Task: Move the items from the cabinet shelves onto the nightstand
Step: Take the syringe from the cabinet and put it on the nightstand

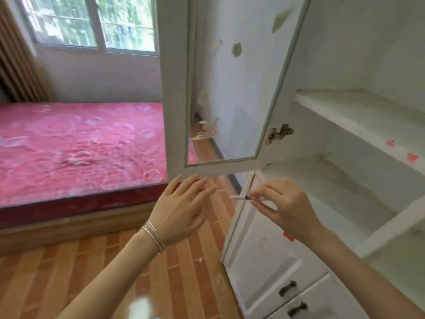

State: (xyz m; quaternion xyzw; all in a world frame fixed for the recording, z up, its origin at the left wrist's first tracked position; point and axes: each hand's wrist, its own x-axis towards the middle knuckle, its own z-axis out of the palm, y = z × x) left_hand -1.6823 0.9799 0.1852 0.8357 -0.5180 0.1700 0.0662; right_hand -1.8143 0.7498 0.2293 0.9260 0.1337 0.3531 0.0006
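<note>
The right hand [289, 210] has its grip pinched on a thin white pen [249, 198], held level in front of the bare cabinet shelves [358, 116]. The left hand [181, 210] is spread, fingers apart and holding nothing, just under the open glass door [174, 88], which juts between the cabinet and the red bed [80, 148]. Drawers with dark handles [287, 288] sit below.

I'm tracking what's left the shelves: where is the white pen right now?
In the head view, the white pen is pinched in the right hand, just below the open cabinet door and right of the open left hand.
</note>
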